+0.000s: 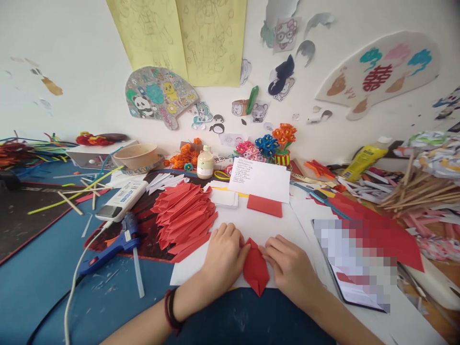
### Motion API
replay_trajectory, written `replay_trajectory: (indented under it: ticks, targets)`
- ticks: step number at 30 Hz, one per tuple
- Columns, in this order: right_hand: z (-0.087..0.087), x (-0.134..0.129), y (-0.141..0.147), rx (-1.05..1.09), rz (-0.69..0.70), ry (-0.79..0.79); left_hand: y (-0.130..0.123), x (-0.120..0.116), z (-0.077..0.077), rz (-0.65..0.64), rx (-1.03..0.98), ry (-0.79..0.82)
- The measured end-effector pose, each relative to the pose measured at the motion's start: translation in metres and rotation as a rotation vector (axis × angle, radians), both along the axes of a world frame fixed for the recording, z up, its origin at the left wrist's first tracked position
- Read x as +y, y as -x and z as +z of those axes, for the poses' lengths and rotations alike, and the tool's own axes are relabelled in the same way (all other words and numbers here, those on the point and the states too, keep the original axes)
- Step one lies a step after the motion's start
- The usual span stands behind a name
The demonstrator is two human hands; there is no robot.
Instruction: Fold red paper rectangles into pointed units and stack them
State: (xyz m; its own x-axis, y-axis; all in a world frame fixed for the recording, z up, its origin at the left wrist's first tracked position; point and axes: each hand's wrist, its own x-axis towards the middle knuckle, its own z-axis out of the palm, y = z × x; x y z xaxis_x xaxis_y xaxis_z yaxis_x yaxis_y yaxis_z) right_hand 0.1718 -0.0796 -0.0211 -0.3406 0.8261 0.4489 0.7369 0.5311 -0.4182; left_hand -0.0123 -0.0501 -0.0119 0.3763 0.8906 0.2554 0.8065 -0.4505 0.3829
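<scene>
A folded red paper piece, pointed at top and bottom, lies over the front edge of the white paper sheets. My left hand pinches its upper left edge between thumb and fingers. At the upper right edge, my right hand holds it with closed fingertips. Left of my hands sits a stack of folded red paper pieces. A flat red paper rectangle rests just beyond my hands, near a white card with writing.
A blue glue gun and a white power strip lie to the left. A tablet is at the right, beside red paper. At the back stand a bottle and a bowl.
</scene>
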Motion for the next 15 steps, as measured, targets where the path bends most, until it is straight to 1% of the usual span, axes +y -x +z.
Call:
replay_trajectory:
  ticks: [4, 6, 8, 10, 12, 15]
  targets:
    - [0.010, 0.004, -0.002, 0.217, -0.100, 0.256, 0.000, 0.004, 0.001, -0.092, -0.176, 0.124]
    - [0.015, 0.007, -0.004, 0.287, -0.096, 0.396, 0.000, 0.005, 0.004, -0.146, -0.228, 0.148]
    - [0.016, 0.011, -0.006, 0.354, -0.059, 0.515, 0.002, 0.007, 0.009, -0.178, -0.277, 0.165]
    - [0.015, 0.013, -0.009, 0.456, -0.043, 0.615, 0.005, 0.008, 0.017, -0.188, -0.316, 0.205]
    - [0.014, 0.014, -0.014, 0.582, -0.060, 0.704, 0.012, 0.009, 0.024, -0.205, -0.321, 0.285]
    - [0.015, 0.015, -0.021, 0.701, -0.099, 0.778, 0.024, 0.012, 0.032, -0.238, -0.289, 0.396]
